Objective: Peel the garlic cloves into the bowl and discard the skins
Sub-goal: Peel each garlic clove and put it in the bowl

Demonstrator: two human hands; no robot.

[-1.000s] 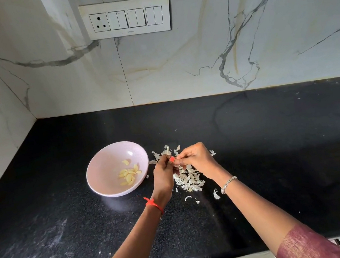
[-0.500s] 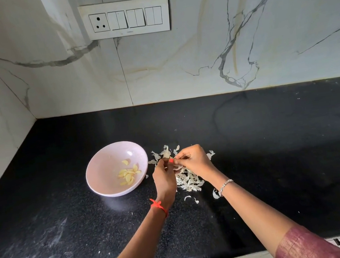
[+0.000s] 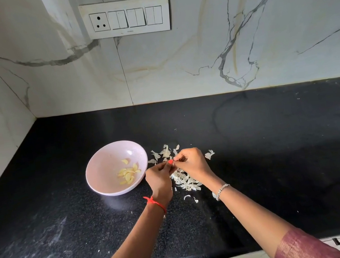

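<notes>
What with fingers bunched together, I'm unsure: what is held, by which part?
The left hand and right hand pinch a small garlic piece; which part cannot be told.

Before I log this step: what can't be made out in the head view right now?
Head view, the piece pinched between the left hand and right hand: clove or skin, their fingers cover it.
Head view, part of the skins pile: under the right hand and wrist.
Head view, count of peeled cloves in the bowl: too small, overlapping.
</notes>
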